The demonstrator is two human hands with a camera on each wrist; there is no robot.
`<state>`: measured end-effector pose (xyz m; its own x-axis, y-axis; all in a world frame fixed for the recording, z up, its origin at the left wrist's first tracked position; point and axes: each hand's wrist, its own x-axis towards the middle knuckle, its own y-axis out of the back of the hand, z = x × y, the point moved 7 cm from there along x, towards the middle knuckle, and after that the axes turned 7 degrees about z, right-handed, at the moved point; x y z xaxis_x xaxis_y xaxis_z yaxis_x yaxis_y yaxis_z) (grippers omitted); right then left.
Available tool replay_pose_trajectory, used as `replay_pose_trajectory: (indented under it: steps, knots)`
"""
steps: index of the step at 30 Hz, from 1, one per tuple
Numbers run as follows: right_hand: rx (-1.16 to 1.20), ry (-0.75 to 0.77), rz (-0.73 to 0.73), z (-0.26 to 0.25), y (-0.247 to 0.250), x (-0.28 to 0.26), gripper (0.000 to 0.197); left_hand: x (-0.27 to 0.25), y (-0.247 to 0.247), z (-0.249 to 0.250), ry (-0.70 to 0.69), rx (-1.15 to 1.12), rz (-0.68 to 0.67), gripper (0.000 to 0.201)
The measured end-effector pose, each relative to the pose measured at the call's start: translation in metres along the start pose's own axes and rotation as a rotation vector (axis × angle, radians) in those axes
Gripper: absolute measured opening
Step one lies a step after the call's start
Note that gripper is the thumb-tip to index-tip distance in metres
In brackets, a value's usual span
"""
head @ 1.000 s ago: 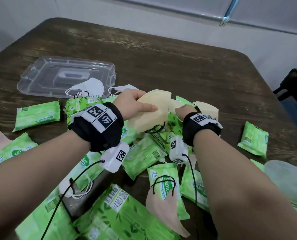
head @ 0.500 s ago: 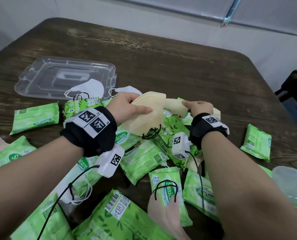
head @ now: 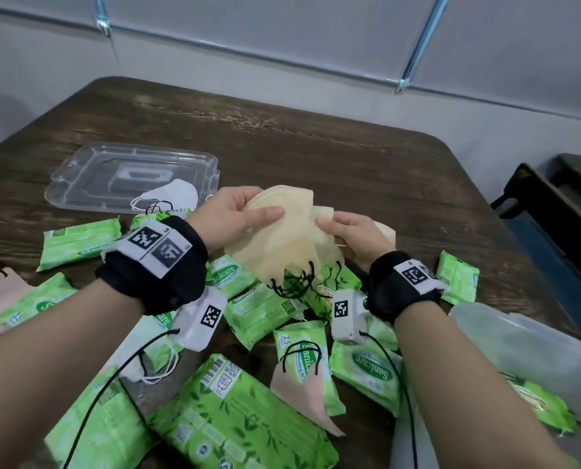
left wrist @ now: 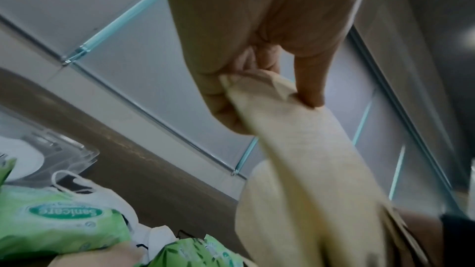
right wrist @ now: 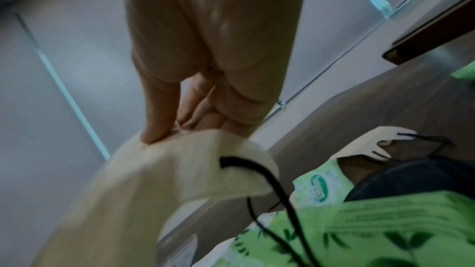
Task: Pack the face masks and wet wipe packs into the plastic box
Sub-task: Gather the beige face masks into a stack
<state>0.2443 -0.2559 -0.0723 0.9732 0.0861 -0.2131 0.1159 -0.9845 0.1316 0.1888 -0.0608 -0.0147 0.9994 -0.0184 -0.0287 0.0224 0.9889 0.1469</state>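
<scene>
From above, both hands hold a bunch of yellow face masks [head: 284, 240] up over the middle of the table [head: 333, 164]. The left hand [head: 234, 214] grips the bunch from the left, thumb lying across the front. The right hand [head: 353, 236] pinches its right edge. Black ear loops hang down from the bunch, over the green wet wipe packs [head: 262, 308] spread across the near half of the table.

Only the top view shows the clear lid [head: 119, 176] lying flat by the table's far left edge, with a white mask [head: 177, 194] resting on its near edge. It also shows the plastic box [head: 526, 353] at the near right corner, with a green pack inside, and a big green pack [head: 245, 418] at the near edge.

The left wrist view shows the left hand [left wrist: 257, 52] from below, its thumb and fingers squeezing the top of the folded masks [left wrist: 308, 170].

The right wrist view shows the right hand [right wrist: 205, 68] with the thumb pressing the cloth [right wrist: 144, 180] against the fingers. Another pale mask [right wrist: 370, 143] lies on the table behind.
</scene>
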Motion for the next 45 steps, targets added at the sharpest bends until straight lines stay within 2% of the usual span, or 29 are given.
replay_pose_trajectory:
  steps: [1, 4, 6, 8, 10, 13, 15, 17, 21, 24, 27, 30, 33, 37, 40, 42, 45]
  knots:
    - [-0.015, 0.000, -0.033, -0.001, -0.007, -0.004, 0.031, 0.002, -0.003, -0.001, -0.025, 0.078, 0.019, 0.026]
    - [-0.002, 0.028, -0.095, -0.005, -0.031, -0.015, 0.015, 0.006, -0.016, -0.008, -0.080, 0.207, 0.046, 0.019]
    - [0.040, 0.040, -0.076, -0.006, -0.045, -0.017, 0.016, 0.010, -0.020, -0.020, -0.046, 0.190, 0.074, 0.015]
    - [0.091, 0.004, -0.044, -0.002, -0.056, -0.015, 0.015, 0.014, -0.015, -0.033, -0.016, 0.171, 0.153, 0.022]
    - [0.092, -0.027, -0.009, 0.002, -0.065, -0.013, 0.027, 0.019, -0.005, -0.043, 0.002, 0.156, 0.227, 0.023]
    - [-0.067, -0.039, -0.008, 0.006, -0.066, -0.005, 0.028, 0.023, 0.004, -0.048, 0.014, 0.126, 0.268, 0.018]
    - [-0.144, -0.107, 0.042, 0.012, -0.053, 0.004, 0.029, 0.026, 0.009, -0.047, 0.011, 0.090, 0.263, 0.020]
    - [-0.230, -0.142, 0.134, 0.023, -0.030, 0.024, 0.026, 0.029, 0.015, -0.044, -0.003, 0.098, 0.276, 0.018]
    - [-0.667, -0.146, 0.331, 0.034, 0.013, 0.053, 0.023, 0.035, 0.021, -0.043, -0.004, 0.112, 0.259, 0.010]
    - [-0.850, -0.151, 0.305, 0.037, 0.020, 0.064, 0.028, 0.041, 0.022, -0.049, 0.024, 0.099, 0.238, 0.010]
    - [-0.922, -0.175, 0.224, 0.044, 0.013, 0.072, 0.028, 0.046, 0.020, -0.054, 0.034, 0.078, 0.225, 0.007]
    - [-0.987, -0.228, 0.144, 0.051, 0.000, 0.078, 0.040, 0.052, 0.019, -0.058, 0.039, 0.044, 0.217, 0.011]
    - [-1.013, -0.188, 0.082, 0.051, -0.008, 0.085, 0.028, 0.055, 0.018, -0.061, 0.045, 0.004, 0.210, 0.013]
    - [-0.995, -0.185, 0.033, 0.054, -0.011, 0.084, 0.034, 0.055, 0.016, -0.067, 0.062, -0.005, 0.201, 0.008]
    - [-1.005, -0.144, 0.020, 0.054, -0.015, 0.083, 0.028, 0.053, 0.017, -0.071, 0.076, 0.006, 0.196, 0.008]
    - [-0.975, -0.107, 0.092, 0.051, -0.014, 0.084, 0.016, 0.052, 0.019, -0.072, 0.075, 0.013, 0.199, 0.008]
    - [-0.882, -0.114, 0.248, 0.042, -0.002, 0.078, 0.032, 0.046, 0.023, -0.065, 0.060, -0.005, 0.206, 0.007]
